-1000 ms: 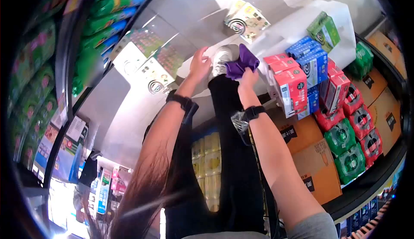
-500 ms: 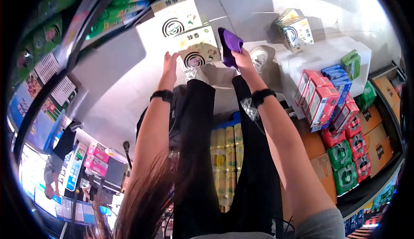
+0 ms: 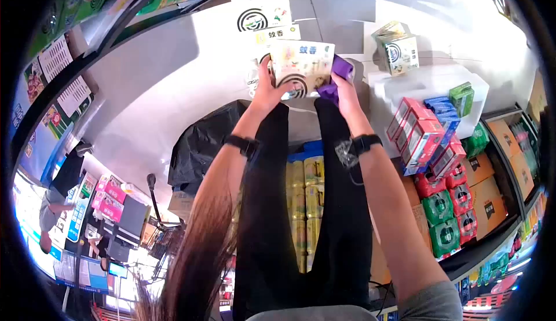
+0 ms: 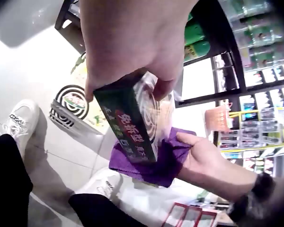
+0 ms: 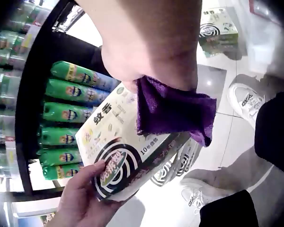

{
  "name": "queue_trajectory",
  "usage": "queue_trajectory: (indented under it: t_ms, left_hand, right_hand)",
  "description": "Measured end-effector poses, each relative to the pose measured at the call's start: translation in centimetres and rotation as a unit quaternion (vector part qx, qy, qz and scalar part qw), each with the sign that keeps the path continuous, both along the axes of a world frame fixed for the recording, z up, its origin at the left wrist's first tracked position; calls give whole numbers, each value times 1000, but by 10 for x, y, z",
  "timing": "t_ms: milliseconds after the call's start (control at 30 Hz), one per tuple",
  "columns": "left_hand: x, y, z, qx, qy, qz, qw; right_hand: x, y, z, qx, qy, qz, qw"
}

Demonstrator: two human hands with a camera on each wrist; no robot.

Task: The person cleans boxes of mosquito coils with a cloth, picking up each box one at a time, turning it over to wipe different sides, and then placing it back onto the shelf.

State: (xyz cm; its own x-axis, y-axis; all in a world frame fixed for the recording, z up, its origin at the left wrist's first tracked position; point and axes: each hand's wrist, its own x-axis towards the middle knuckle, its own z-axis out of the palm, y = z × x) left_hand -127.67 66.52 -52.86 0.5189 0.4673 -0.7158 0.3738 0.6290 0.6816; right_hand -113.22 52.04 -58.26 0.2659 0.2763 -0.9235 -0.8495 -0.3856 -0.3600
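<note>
My left hand (image 3: 268, 94) grips one end of a pale box of mosquito coils (image 3: 307, 60), thumb on its printed front, holding it up over the floor. My right hand (image 3: 348, 96) holds a folded purple cloth (image 3: 343, 67) against the box's other end. In the right wrist view the cloth (image 5: 170, 111) covers one corner of the box (image 5: 118, 142), and the left hand (image 5: 87, 201) pinches the opposite corner. The left wrist view shows the box's dark green side (image 4: 128, 120), with the cloth (image 4: 173, 163) wrapped round its lower end.
More mosquito coil boxes (image 3: 260, 11) stand on the floor ahead, with another stack (image 3: 401, 52) to the right. A white foam box (image 3: 379, 86) bears red, blue and green cartons. Green spray cans (image 5: 66, 113) line a shelf. A black bag (image 3: 202, 144) lies at the left.
The left hand has reached forward and taken hold of a mosquito coil box, now lifted between both hands. The right hand has brought the purple cloth from over the shoe to the box.
</note>
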Motion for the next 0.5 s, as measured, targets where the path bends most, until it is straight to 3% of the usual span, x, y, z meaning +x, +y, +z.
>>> queue_trajectory:
  t_ms: [133, 233, 300, 367, 433, 500]
  left_hand:
    - [24, -12, 64, 35, -40, -71, 996]
    - [45, -26, 99, -18, -55, -19, 998]
    - [58, -30, 121, 0, -16, -34, 999]
    - [71, -33, 145, 24, 25, -47, 998]
    - [87, -35, 172, 195, 34, -126, 972]
    - [98, -33, 194, 178, 71, -144, 971]
  right_hand:
    - [21, -11, 84, 14, -61, -58, 996]
    - [37, -10, 143, 14, -102, -98, 990]
    - [47, -1, 186, -34, -205, 7, 978]
    - [57, 9, 219, -55, -178, 145, 972]
    - [53, 21, 232, 95, -422, 254, 865]
    - [48, 27, 246, 178, -414, 280, 848]
